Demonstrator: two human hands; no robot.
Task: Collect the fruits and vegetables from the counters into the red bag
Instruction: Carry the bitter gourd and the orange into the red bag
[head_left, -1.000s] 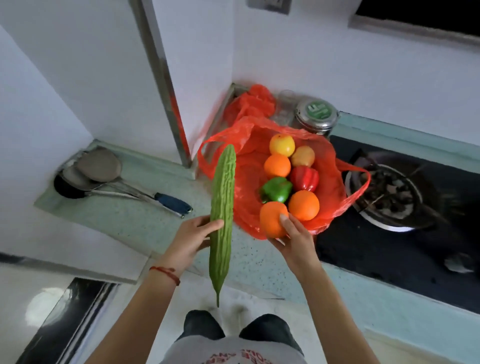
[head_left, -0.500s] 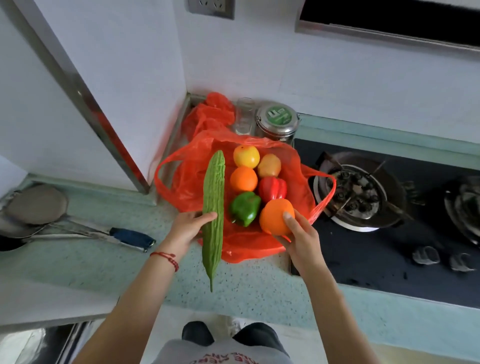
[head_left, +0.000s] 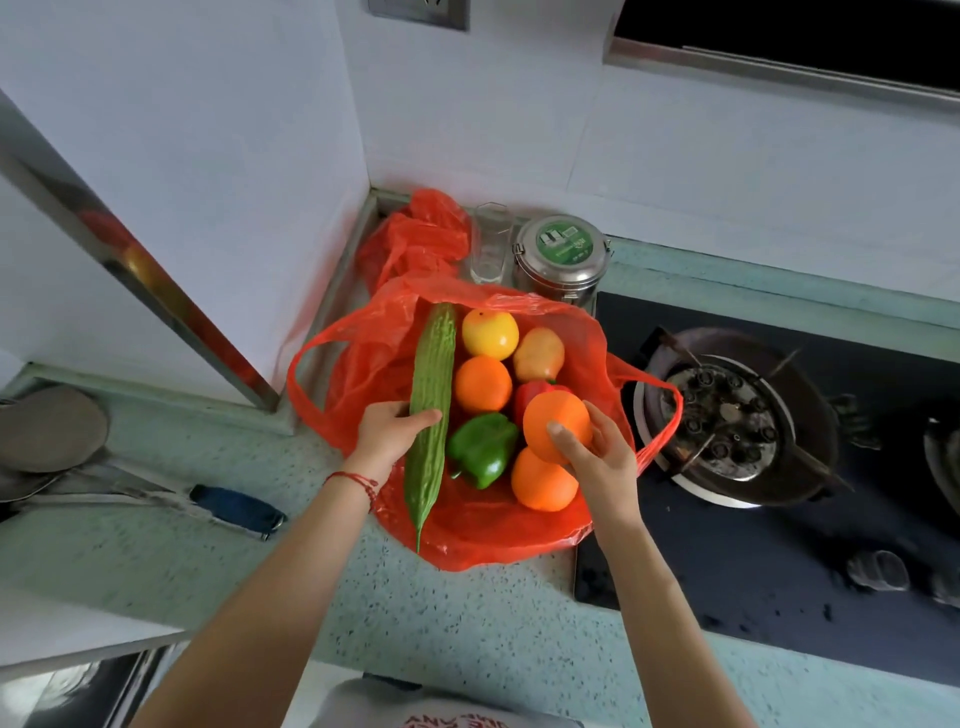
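The red bag (head_left: 483, 540) lies open on the speckled counter (head_left: 218, 561) beside the stove. Inside it are a yellow fruit (head_left: 490, 332), a yellowish-red fruit (head_left: 538, 355), an orange (head_left: 482, 383), a red pepper (head_left: 530, 392) mostly hidden, a green pepper (head_left: 483, 449) and another orange (head_left: 543, 483). My left hand (head_left: 387, 434) grips a long green bitter gourd (head_left: 431, 395), held lengthwise over the bag's left side. My right hand (head_left: 597, 457) holds a third orange (head_left: 556, 426) just above the fruit in the bag.
A gas burner (head_left: 722, 421) sits right of the bag on a black hob. A steel tin with a green lid (head_left: 561, 254), a glass (head_left: 490, 241) and another crumpled red bag (head_left: 415, 234) stand behind. Spatulas with a blue handle (head_left: 236, 509) lie at left.
Both hands moved forward over the bag. The gourd went from beside the bag to above its left side, and the orange rose from the bag's near edge to above the fruit.
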